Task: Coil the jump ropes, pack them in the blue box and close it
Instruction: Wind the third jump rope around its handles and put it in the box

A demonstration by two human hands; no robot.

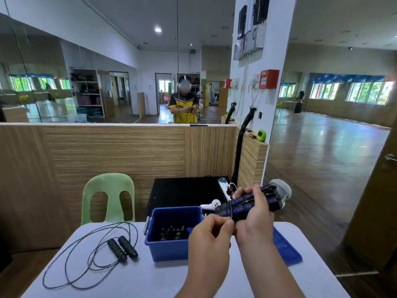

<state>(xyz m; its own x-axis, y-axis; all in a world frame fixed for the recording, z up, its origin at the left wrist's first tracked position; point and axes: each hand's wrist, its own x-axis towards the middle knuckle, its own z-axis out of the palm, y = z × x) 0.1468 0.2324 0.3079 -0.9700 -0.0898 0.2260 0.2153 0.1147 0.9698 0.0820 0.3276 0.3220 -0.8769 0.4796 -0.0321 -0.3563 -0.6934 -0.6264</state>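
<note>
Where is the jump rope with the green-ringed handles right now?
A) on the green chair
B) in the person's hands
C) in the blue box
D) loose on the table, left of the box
D: the green-ringed rope lies uncoiled on the table left of the box, while the left hand and right hand hold a blue-ringed rope.
</note>
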